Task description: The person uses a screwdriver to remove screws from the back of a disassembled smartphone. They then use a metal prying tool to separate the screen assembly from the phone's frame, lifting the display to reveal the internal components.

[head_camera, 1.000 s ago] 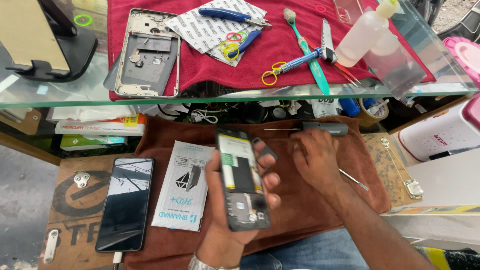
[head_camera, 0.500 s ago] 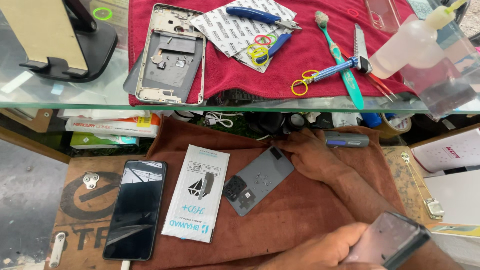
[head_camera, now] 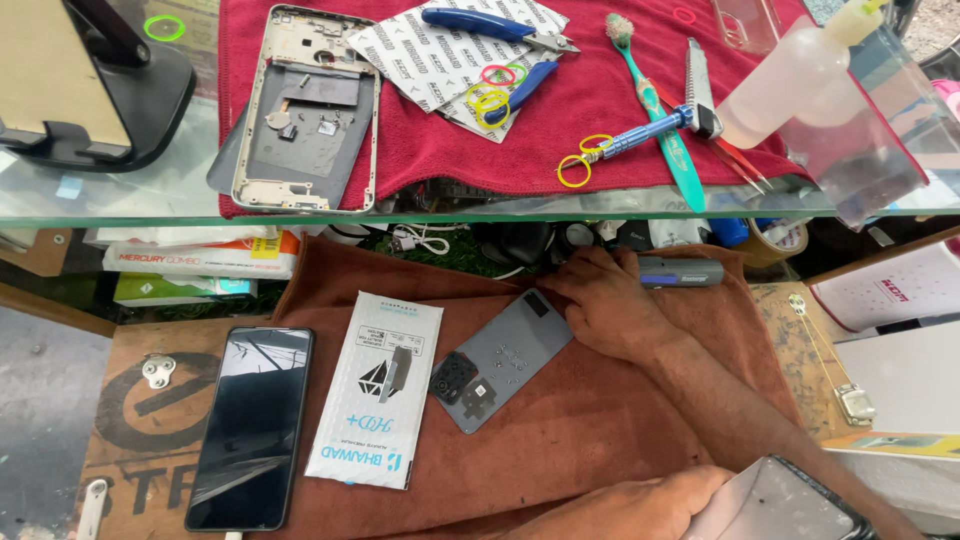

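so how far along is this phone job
Done: the grey back cover is off, lying on the brown cloth. In hand: the left hand grips the phone, while the right hand rests open beside the grey pen-shaped tool. Left: the cover is not back on; the white packet lies untouched.

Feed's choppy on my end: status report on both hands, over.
Left hand gripping phone at bottom edge. Right hand open on brown cloth, fingers beside grey pen-shaped tool. Grey back cover lies just beside it.
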